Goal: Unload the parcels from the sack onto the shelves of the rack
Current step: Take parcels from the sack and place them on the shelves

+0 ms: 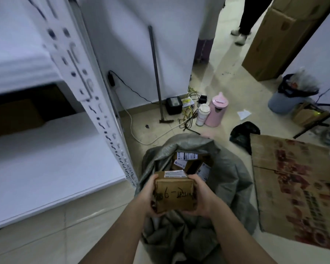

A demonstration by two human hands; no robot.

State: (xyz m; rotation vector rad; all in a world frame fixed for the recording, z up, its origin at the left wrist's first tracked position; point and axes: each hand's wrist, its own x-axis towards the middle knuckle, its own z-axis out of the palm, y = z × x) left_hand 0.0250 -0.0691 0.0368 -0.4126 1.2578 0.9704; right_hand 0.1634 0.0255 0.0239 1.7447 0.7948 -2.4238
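Note:
A small brown cardboard parcel (174, 193) with a white label and black handwriting hangs just above the open grey sack (231, 180). My left hand (149, 197) grips its left side and my right hand (200, 197) grips its right side. Several more labelled parcels (187, 161) lie inside the sack's mouth. The white rack (95, 96) stands to the left; its lower shelf (51, 168) is bare white, and a brown box (13, 117) sits in shadow at the back under the shelf above.
A flattened printed cardboard sheet (297, 189) lies on the floor to the right. Beyond the sack are a pink kettle (217, 109), a white cup (202, 115), a black box with cables (173, 105) and a leaning hammer (156, 73). A person's legs (244, 20) stand in the doorway.

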